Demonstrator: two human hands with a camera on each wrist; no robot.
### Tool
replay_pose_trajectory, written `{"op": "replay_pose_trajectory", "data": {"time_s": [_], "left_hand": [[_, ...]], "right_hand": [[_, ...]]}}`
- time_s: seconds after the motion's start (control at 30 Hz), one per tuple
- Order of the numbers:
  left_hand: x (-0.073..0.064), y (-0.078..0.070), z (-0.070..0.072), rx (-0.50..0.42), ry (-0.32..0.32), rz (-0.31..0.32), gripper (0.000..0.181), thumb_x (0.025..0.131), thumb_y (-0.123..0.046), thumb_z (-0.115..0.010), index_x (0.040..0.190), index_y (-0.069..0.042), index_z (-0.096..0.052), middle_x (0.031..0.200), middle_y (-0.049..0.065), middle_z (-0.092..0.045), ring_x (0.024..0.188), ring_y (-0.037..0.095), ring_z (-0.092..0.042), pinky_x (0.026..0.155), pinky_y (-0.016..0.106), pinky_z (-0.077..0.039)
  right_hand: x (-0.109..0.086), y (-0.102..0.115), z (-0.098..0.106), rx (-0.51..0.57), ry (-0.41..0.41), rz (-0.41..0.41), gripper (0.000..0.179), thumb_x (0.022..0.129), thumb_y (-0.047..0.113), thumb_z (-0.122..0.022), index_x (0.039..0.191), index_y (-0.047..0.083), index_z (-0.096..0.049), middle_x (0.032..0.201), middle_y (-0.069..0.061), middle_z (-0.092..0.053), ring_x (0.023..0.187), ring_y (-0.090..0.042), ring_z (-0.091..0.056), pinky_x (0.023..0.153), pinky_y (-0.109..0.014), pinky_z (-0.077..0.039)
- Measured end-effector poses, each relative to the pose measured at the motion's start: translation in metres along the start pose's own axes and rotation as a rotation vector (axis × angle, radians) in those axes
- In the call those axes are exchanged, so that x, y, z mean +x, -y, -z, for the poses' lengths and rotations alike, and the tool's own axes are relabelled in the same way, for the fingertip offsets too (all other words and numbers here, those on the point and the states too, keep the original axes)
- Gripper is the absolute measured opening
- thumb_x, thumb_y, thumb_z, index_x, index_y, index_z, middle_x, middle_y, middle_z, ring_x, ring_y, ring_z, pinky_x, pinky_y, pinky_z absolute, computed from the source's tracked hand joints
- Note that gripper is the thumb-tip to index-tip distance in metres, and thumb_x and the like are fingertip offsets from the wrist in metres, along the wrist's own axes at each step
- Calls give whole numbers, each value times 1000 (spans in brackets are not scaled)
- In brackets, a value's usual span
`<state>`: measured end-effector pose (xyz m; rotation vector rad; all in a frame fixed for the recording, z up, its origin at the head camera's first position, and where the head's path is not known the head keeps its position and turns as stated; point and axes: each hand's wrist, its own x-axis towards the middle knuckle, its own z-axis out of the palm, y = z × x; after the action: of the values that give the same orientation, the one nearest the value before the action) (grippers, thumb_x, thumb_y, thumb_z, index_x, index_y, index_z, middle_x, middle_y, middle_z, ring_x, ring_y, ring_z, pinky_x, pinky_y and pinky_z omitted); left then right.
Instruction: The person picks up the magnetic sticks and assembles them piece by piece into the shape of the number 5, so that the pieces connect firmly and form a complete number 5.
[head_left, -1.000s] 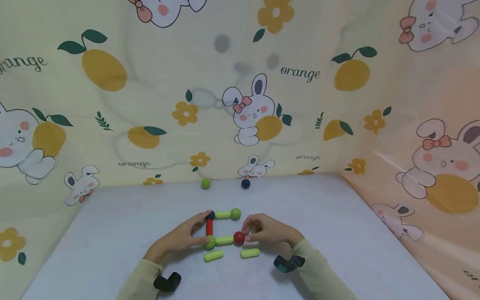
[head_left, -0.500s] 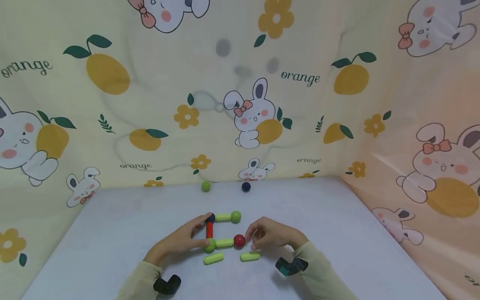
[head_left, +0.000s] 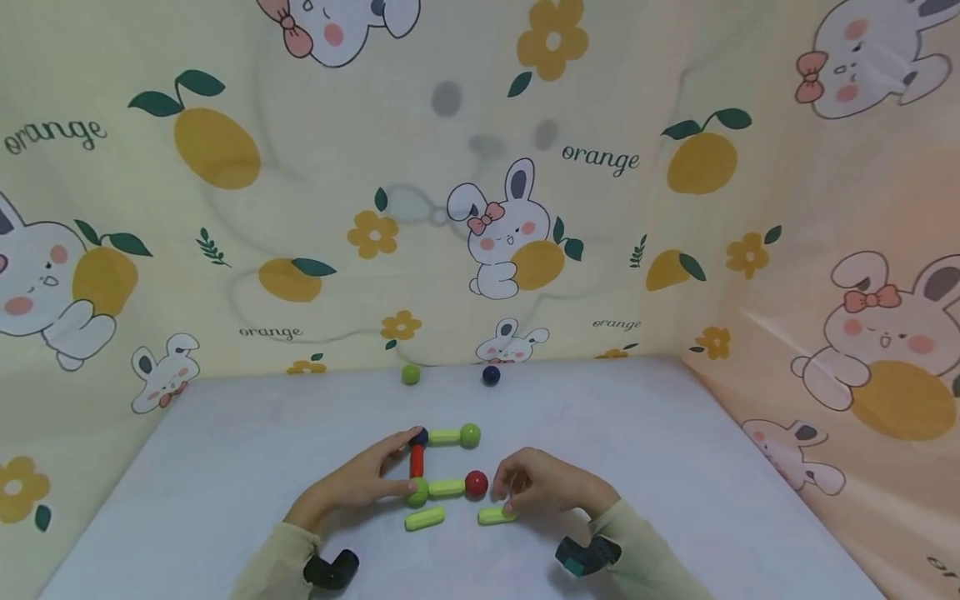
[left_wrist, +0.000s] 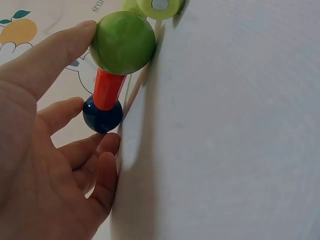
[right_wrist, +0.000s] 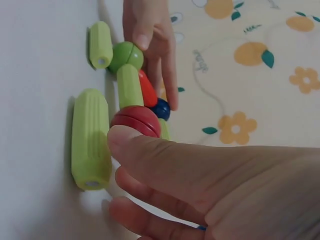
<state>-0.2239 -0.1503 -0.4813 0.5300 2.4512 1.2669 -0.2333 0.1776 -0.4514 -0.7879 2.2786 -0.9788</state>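
Note:
A U-shaped frame of magnetic building rods and balls lies on the white table. My left hand (head_left: 358, 479) holds its left side, thumb against the green ball (left_wrist: 125, 42) and a finger on the dark blue ball (left_wrist: 102, 115); a red rod (left_wrist: 108, 90) joins these two. One light green rod (head_left: 447, 488) runs from the green ball to a red ball (head_left: 476, 484), another (head_left: 445, 437) from the blue ball to a second green ball (head_left: 470, 435). My right hand (head_left: 553, 482), fingers loosely bent, hovers at the right end of a loose light green rod (right_wrist: 91, 140); contact is unclear.
Another loose light green rod (head_left: 424, 518) lies in front of the frame. At the table's back edge sit a spare green ball (head_left: 411, 374) and a dark blue ball (head_left: 491, 375). A printed cloth (head_left: 510, 100) hangs behind the table (head_left: 645, 417).
My right hand has left the red ball and come down and slightly right, to the loose rod. My left hand keeps its place on the frame. The head view has shifted slightly.

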Motion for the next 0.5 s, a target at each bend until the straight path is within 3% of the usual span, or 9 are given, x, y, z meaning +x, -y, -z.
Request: {"op": "replay_pose_trajectory", "data": {"time_s": [0.23,0.5], "left_hand": [[0,1,0,2,3,2,87,89,-37,-76,160,-19,-29,165,18,-30,142,40,-41,118,59,-35],[1,1,0,-11,2,4,87,90,-37,-77,160,-20,-29,164,18,-31,142,40,-41,118,60,-35]], "right_hand": [[2,4,-6,-2,-4,-44,18,84,5,-79,98,13,-73,93,0,-68,82,-12,-56,73,-21,-48],[4,3,-8,23,-8,-25,15,83,5,-79,95,10,-72,91,-1,-68,81,-11,-56,73,-21,-49]]}}
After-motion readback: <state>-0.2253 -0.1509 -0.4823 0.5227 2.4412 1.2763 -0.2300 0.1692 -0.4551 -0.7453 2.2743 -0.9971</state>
